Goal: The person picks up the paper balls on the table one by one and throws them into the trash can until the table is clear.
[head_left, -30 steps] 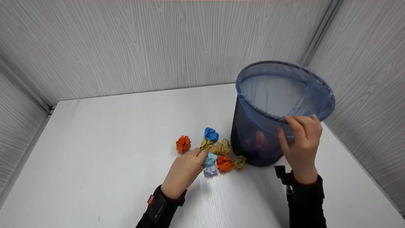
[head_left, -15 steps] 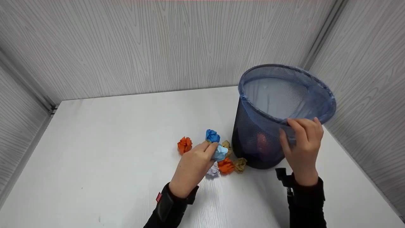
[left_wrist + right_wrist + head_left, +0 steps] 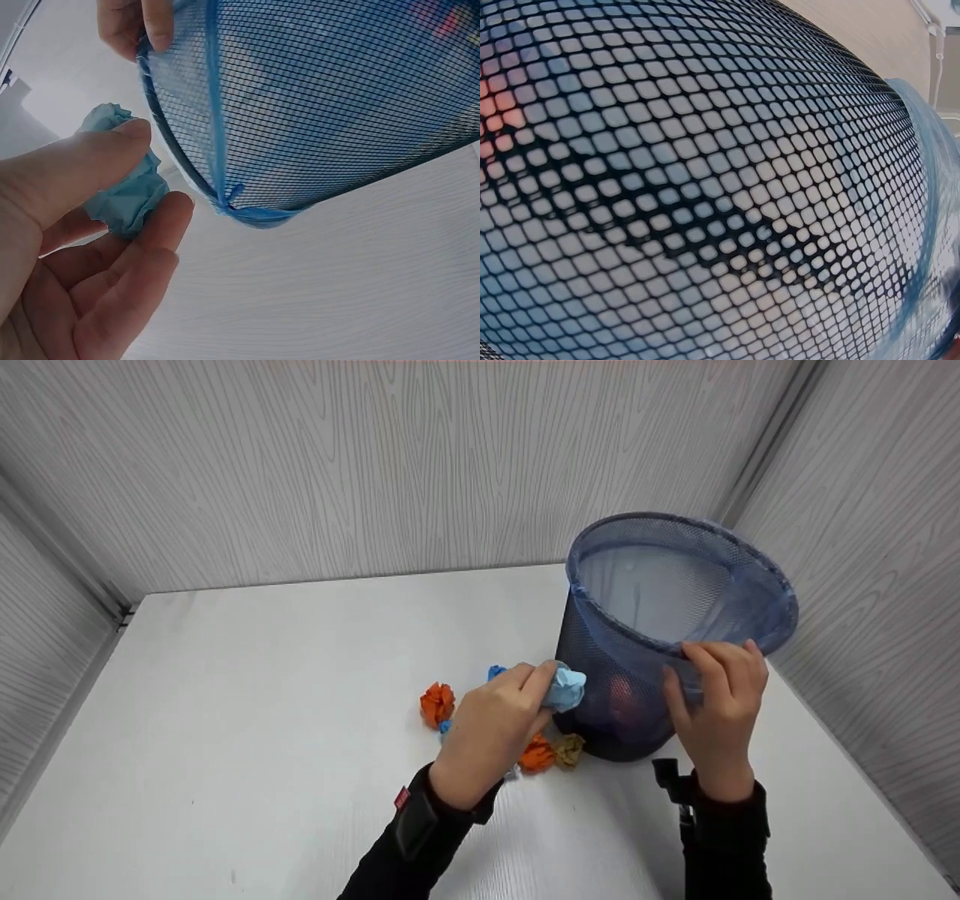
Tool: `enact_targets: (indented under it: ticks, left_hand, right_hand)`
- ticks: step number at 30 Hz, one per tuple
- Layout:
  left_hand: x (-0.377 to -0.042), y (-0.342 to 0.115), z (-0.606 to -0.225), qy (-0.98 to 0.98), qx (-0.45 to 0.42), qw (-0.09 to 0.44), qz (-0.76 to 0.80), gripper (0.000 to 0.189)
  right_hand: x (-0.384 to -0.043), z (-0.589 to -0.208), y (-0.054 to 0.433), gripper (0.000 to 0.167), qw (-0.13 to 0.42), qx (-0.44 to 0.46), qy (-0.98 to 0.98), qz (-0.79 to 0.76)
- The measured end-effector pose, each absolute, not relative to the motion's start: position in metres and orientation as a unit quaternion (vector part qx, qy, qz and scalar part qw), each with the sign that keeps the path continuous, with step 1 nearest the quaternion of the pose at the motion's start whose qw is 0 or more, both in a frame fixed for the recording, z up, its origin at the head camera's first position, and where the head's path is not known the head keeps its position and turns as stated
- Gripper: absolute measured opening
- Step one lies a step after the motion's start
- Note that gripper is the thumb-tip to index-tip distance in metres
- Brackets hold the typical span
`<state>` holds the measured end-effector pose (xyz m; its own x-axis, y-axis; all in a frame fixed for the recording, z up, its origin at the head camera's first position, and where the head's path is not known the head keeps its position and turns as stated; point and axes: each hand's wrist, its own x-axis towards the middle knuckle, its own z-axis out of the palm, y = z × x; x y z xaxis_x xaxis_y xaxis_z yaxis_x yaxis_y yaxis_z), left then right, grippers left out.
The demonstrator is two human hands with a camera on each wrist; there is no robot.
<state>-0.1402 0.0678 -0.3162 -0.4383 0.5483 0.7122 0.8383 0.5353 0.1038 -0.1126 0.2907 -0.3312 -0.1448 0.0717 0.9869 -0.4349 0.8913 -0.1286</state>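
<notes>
Light-blue paper ball (image 3: 568,688): sits pinched between thumb and fingers of left hand (image 3: 491,727), near blue-lined mesh bin (image 3: 637,667). Grips bin's rim with right hand (image 3: 720,705). On white table (image 3: 285,697), by bin's foot: orange ball (image 3: 537,755) touching brown ball (image 3: 568,751).

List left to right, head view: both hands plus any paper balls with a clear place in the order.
Orange paper ball → left hand → light-blue paper ball → right hand.

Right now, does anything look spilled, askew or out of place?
Mildly odd: crumpled paper balls lie loose on the table outside the mesh bin, where litter would normally go. No damage shows.
</notes>
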Motion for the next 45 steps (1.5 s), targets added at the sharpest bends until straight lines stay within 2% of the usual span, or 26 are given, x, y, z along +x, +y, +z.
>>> enact_targets:
  ticks: [8,20,28,45]
  left_hand:
    - [-0.152,0.079,-0.287,-0.809,-0.425,0.301,-0.272,0.041]
    - [-0.165,0.112,-0.262,-0.793,-0.436,0.238,-0.353,0.043]
    - [-0.176,0.130,-0.265,-0.781,-0.428,0.208,-0.406,0.044]
    - [-0.178,0.136,-0.275,-0.774,-0.444,0.207,-0.401,0.044]
  right_hand:
    - [-0.114,-0.335,0.292,0.031,0.640,0.121,-0.733,0.199]
    - [-0.112,-0.335,0.295,0.028,0.636,0.122,-0.737,0.191]
    - [-0.112,-0.332,0.296,0.030,0.636,0.120,-0.739,0.187]
    - [-0.113,-0.335,0.296,0.026,0.633,0.118,-0.742,0.185]
